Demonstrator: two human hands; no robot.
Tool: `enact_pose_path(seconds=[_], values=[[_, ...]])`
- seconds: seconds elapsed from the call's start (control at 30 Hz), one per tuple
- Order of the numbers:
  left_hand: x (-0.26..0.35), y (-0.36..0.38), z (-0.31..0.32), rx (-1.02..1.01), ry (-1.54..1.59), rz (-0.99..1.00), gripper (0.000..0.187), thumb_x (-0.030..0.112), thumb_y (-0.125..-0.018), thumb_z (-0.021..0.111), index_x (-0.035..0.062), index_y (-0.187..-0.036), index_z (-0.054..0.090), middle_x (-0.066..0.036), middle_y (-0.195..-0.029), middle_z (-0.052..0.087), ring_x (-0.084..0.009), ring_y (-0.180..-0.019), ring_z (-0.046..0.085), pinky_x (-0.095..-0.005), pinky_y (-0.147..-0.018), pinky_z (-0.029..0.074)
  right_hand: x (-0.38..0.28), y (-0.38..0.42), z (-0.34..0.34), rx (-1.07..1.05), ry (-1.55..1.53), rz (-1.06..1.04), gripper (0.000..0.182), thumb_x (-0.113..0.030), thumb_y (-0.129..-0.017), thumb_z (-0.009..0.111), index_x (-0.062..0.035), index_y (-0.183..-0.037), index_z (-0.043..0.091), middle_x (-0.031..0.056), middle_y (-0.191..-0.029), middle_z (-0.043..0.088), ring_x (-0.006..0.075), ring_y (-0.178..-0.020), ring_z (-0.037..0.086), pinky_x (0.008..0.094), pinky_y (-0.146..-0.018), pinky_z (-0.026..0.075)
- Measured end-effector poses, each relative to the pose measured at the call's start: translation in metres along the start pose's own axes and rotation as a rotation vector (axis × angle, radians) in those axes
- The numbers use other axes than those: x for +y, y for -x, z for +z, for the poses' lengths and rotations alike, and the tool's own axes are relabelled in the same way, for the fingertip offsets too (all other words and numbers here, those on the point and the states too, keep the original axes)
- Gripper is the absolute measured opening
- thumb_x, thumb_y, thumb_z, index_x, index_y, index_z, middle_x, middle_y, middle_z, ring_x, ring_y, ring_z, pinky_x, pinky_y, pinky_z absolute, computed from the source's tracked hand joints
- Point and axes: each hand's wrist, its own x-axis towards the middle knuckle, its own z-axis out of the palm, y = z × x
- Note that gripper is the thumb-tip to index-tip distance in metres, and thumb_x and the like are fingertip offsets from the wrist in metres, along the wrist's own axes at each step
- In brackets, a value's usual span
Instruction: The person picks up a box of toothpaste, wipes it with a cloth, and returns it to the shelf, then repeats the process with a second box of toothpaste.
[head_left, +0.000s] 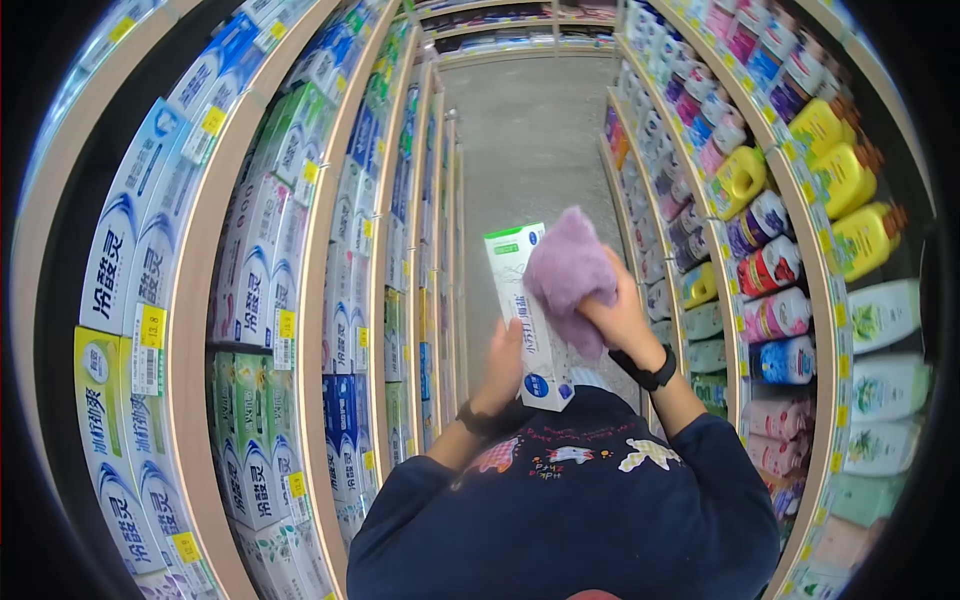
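My left hand (502,365) grips the lower end of a white toothpaste box (524,300) with a green top and blue print, held upright in front of my chest. My right hand (620,315) clutches a fluffy purple cloth (566,272) and presses it against the right side of the box. A black band sits on each wrist. My dark blue sweater fills the bottom of the view.
Wooden shelves (195,300) packed with toothpaste boxes line the left side. On the right, shelves (826,290) carry yellow, white and coloured bottles and tissue packs. A grey aisle floor (535,150) runs ahead between them.
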Motion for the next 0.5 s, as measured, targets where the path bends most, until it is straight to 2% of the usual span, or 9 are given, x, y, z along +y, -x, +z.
enact_pose_path(seconds=[0.07, 0.13, 0.17, 0.27, 0.33, 0.37, 0.43, 0.47, 0.5], values=[[-0.009, -0.007, -0.014, 0.022, 0.07, -0.04, 0.032, 0.025, -0.102, 0.036, 0.0011, -0.119, 0.048, -0.007, -0.107, 0.058, -0.0111, -0.099, 0.055, -0.0295, -0.085, 0.047, 0.002, -0.036, 0.015, 0.012, -0.119, 0.022, 0.035, -0.007, -0.073, 0.069, 0.0, -0.106, 0.06, 0.01, -0.107, 0.057, 0.0208, -0.101, 0.056, 0.0317, -0.087, 0.044], [-0.005, -0.003, -0.021, -0.034, -0.005, 0.048, 0.044, 0.028, -0.1, 0.044, 0.0, -0.133, 0.036, -0.008, -0.121, 0.052, -0.0129, -0.109, 0.05, -0.0291, -0.094, 0.041, 0.005, -0.063, 0.035, -0.062, -0.111, 0.029, 0.036, -0.008, -0.075, 0.069, 0.0009, -0.109, 0.059, 0.009, -0.108, 0.057, 0.0192, -0.101, 0.056, 0.0305, -0.088, 0.044], [-0.002, -0.001, -0.024, 0.021, 0.025, 0.036, 0.046, 0.02, -0.099, 0.047, -0.0007, -0.137, 0.031, -0.008, -0.124, 0.05, -0.0124, -0.113, 0.047, -0.0282, -0.096, 0.04, 0.012, -0.072, 0.049, -0.094, -0.166, 0.058, 0.037, -0.008, -0.075, 0.069, 0.001, -0.11, 0.058, 0.0088, -0.109, 0.057, 0.0192, -0.101, 0.056, 0.0302, -0.088, 0.044], [-0.001, 0.014, -0.038, 0.217, 0.036, 0.157, 0.045, 0.016, -0.098, 0.047, -0.0009, -0.137, 0.031, -0.009, -0.124, 0.049, -0.0129, -0.113, 0.046, -0.0286, -0.096, 0.039, 0.03, -0.081, 0.087, -0.33, -0.352, 0.182, 0.04, -0.007, -0.075, 0.068, 0.0014, -0.113, 0.056, 0.0078, -0.112, 0.055, 0.0178, -0.104, 0.055, 0.0294, -0.09, 0.043], [-0.001, 0.028, -0.042, 0.427, 0.071, 0.2, 0.045, 0.015, -0.098, 0.047, -0.0008, -0.137, 0.031, -0.008, -0.122, 0.05, -0.0124, -0.11, 0.048, -0.0278, -0.093, 0.041, 0.053, -0.075, 0.108, -0.568, -0.248, 0.159, 0.042, -0.003, -0.075, 0.065, 0.0014, -0.116, 0.054, 0.0073, -0.114, 0.054, 0.0171, -0.107, 0.053, 0.0296, -0.091, 0.042], [0.004, 0.036, -0.042, 0.589, 0.094, 0.176, 0.041, 0.013, -0.097, 0.044, -0.0023, -0.134, 0.035, -0.009, -0.117, 0.053, -0.0136, -0.103, 0.052, -0.0286, -0.089, 0.043, 0.047, -0.069, 0.116, -0.727, -0.351, 0.26, 0.045, -0.001, -0.074, 0.062, 0.0015, -0.118, 0.053, 0.008, -0.115, 0.053, 0.018, -0.108, 0.052, 0.0306, -0.093, 0.041], [0.003, 0.05, -0.044, 0.889, 0.145, 0.181, 0.035, 0.009, -0.095, 0.04, -0.0035, -0.128, 0.042, -0.01, -0.107, 0.056, -0.0141, -0.091, 0.055, -0.0293, -0.081, 0.046, 0.051, -0.059, 0.127, -0.988, -0.298, 0.292, 0.048, -0.005, -0.07, 0.064, 0.0026, -0.116, 0.053, 0.0098, -0.113, 0.053, 0.0202, -0.108, 0.051, 0.0323, -0.093, 0.041], [0.002, 0.06, -0.045, 0.996, 0.147, 0.187, 0.037, 0.01, -0.096, 0.042, -0.0029, -0.13, 0.041, -0.008, -0.11, 0.056, -0.0131, -0.094, 0.055, -0.0282, -0.083, 0.045, 0.051, -0.056, 0.131, -1.102, -0.289, 0.308, 0.047, -0.007, -0.069, 0.065, 0.0031, -0.114, 0.054, 0.0109, -0.111, 0.054, 0.0211, -0.108, 0.052, 0.0328, -0.093, 0.041], [0.004, 0.068, -0.041, 1.107, 0.162, 0.279, 0.038, 0.01, -0.096, 0.042, -0.0023, -0.132, 0.04, -0.007, -0.111, 0.055, -0.0124, -0.095, 0.054, -0.0277, -0.084, 0.045, 0.05, -0.059, 0.133, -1.242, -0.284, 0.183, 0.046, -0.008, -0.067, 0.066, 0.0031, -0.111, 0.056, 0.0121, -0.11, 0.054, 0.023, -0.108, 0.052, 0.0335, -0.092, 0.041]])
